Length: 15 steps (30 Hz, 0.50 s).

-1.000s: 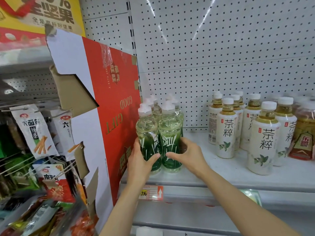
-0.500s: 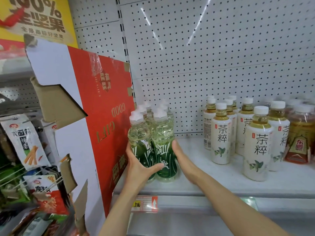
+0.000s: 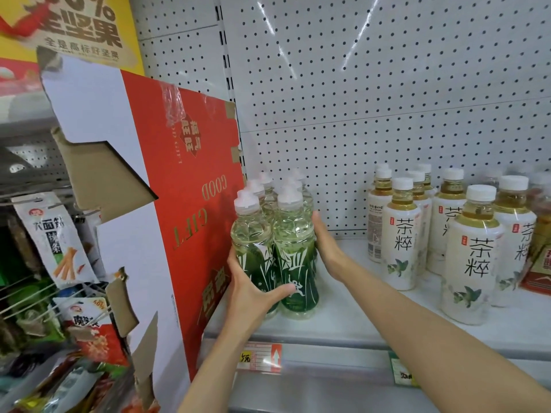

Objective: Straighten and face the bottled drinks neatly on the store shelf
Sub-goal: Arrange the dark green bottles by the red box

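Since half a second ago the right hand (image 3: 326, 248) has slid further back, flat and straight-fingered against the green bottles (image 3: 293, 248) at the shelf's (image 3: 357, 317) left end; the left hand (image 3: 253, 289) cups the front pair, thumb across. Full and probably heavy, slick plastic: best pressed low on the labels, not the caps.

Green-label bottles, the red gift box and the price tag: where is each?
green-label bottles (image 3: 295, 263): head view, front right bottle's label.
red gift box (image 3: 190, 204): head view, red face.
price tag (image 3: 259, 357): head view, tag's middle.
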Tool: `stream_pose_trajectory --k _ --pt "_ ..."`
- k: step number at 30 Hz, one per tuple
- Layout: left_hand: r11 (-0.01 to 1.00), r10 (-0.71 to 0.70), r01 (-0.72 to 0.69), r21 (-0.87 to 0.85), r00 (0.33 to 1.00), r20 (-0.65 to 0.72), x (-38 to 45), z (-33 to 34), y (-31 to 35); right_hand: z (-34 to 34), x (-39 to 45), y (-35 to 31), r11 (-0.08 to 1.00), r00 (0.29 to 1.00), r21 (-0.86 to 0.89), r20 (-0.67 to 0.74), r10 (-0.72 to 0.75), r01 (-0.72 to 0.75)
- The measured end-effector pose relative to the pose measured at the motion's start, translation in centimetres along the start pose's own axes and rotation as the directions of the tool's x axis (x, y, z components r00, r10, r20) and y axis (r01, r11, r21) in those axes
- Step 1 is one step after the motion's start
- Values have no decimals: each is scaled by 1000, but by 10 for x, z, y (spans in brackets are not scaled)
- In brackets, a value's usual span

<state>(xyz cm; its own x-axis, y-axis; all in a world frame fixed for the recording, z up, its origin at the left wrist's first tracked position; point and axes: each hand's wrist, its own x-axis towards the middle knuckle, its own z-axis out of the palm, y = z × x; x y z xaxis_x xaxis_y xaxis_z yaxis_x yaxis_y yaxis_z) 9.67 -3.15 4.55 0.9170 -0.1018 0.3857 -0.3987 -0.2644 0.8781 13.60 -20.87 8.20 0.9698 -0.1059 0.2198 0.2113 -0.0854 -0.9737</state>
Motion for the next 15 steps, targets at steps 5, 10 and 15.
stream_pose_trajectory --k 5,10,15 --pt "999 5 -6 39 999 42 -6 -8 -8 -3 -22 4 995 981 -94 -185 -52 35" --pt "990 67 -59 129 996 -63 -7 -9 -22 7 -85 17 915 944 -300 -105 -314 271" --pt "976 97 -76 202 991 -96 -8 -1 -24 22 -81 31 834 915 -492 -159 -370 251"
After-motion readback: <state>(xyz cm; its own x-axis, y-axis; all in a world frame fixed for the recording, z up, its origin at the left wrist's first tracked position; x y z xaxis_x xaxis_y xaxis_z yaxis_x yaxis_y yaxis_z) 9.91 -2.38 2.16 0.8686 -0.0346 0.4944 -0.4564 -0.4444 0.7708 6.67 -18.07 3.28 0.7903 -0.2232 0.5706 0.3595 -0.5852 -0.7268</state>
